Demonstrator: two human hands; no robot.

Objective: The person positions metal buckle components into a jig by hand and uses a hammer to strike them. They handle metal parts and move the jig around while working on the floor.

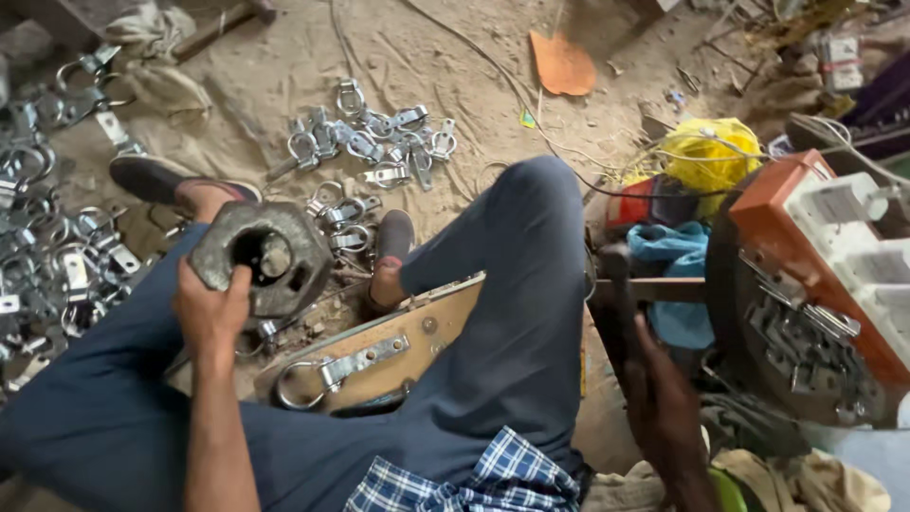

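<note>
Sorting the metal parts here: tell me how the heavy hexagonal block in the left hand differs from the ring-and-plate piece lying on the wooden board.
The dark grey hexagonal metal block is thick and dull, with one round central hole; the shiny silver ring-and-plate clasp is thin and flat, a strap ending in an open ring. The left hand holds the block up by its lower edge; the clasp lies untouched on the tan wooden board. Both are metal.

Hiding most of the wooden board [379, 356] under a blue trouser leg [512, 313]. Running off the left edge of the ground: a heap of metal ring hasps [43, 256]. Blurring at the right, so leaving unclear whether the right hand [664, 403] is gripping the dark handle [616, 294]. Covering part of the heavy hexagonal metal block [263, 258] with the left hand [210, 308].
</note>
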